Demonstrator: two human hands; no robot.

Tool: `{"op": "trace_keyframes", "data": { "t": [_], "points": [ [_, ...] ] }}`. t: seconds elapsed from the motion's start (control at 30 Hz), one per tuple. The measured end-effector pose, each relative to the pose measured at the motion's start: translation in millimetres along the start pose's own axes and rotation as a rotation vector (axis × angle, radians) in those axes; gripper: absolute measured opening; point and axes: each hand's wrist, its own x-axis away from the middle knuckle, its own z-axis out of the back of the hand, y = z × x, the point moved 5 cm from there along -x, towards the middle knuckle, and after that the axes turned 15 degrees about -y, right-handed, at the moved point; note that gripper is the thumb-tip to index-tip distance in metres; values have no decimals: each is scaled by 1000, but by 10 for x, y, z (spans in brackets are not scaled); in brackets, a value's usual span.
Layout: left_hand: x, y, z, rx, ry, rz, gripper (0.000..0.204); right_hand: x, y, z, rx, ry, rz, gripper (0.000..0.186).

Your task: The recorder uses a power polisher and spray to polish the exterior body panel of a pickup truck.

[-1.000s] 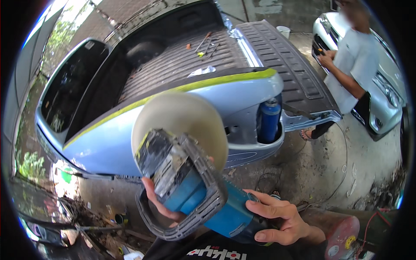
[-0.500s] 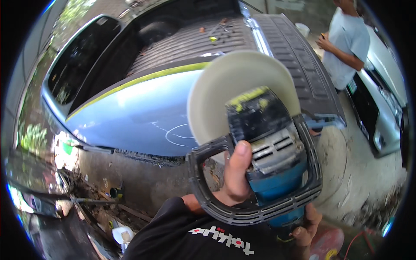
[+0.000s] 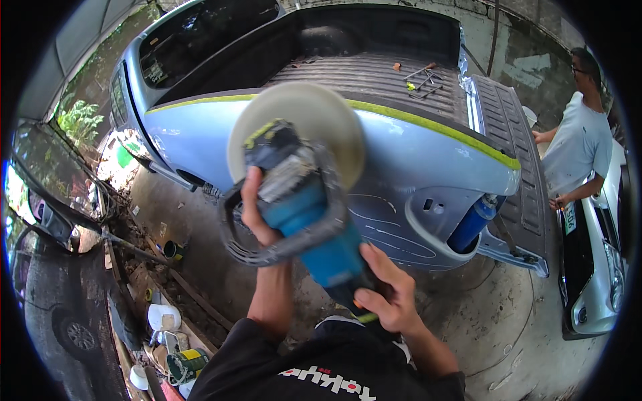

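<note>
A blue and black power polisher (image 3: pixel 314 234) with a wide pale round pad (image 3: pixel 301 103) is held in both hands. My left hand (image 3: pixel 257 214) grips it near its head, the thumb along the side inside the black loop handle (image 3: pixel 287 252). My right hand (image 3: pixel 393 291) is wrapped round the rear grip. The pad looks smeared by motion. It overlaps the light blue pickup side panel (image 3: pixel 194 137) in view; whether it touches the panel I cannot tell. Yellow-green tape (image 3: pixel 435 132) runs along the panel's top edge, and pale curved marks (image 3: pixel 388 240) lie low on it.
A blue cylinder (image 3: pixel 471 224) rests in the opening at the panel's rear corner. Tools (image 3: pixel 422 80) lie in the truck bed. A person (image 3: pixel 580 147) stands at right beside a silver car (image 3: pixel 602 294). Buckets (image 3: pixel 187 364) and planks sit lower left; a cord (image 3: pixel 511 341) crosses the floor.
The polisher has moved leftward and looks smaller, farther from the camera. The view has shifted, showing more of the panel's rear. The person at right has lowered their hands.
</note>
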Motion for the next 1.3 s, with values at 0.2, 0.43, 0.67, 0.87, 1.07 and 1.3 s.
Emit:
{"op": "trace_keyframes", "data": {
  "t": [0.2, 0.43, 0.67, 0.87, 1.07, 1.3],
  "points": [
    [-9, 100, 134, 252, -155, -47, 76, -315, 187, -194, -182, -52, -65, 64],
    [204, -91, -308, 235, -217, 89, 81, 113, -147, -176, 144, 71, -66, 65],
    [565, -480, -1118, 281, -252, 114, 85, 822, -608, 309, 112, 74, -85, 64],
    [920, -858, -1859, 348, -251, 181, 87, 1591, -983, 805, 182, 104, -64, 65],
    [1276, -1385, -1993, 277, -45, 229, 58, 2247, -736, 1083, 296, 154, 77, 73],
    [1423, -1425, -1221, 293, 6, 185, 57, 2127, -44, 793, 233, 80, 137, 70]
  ]
}}
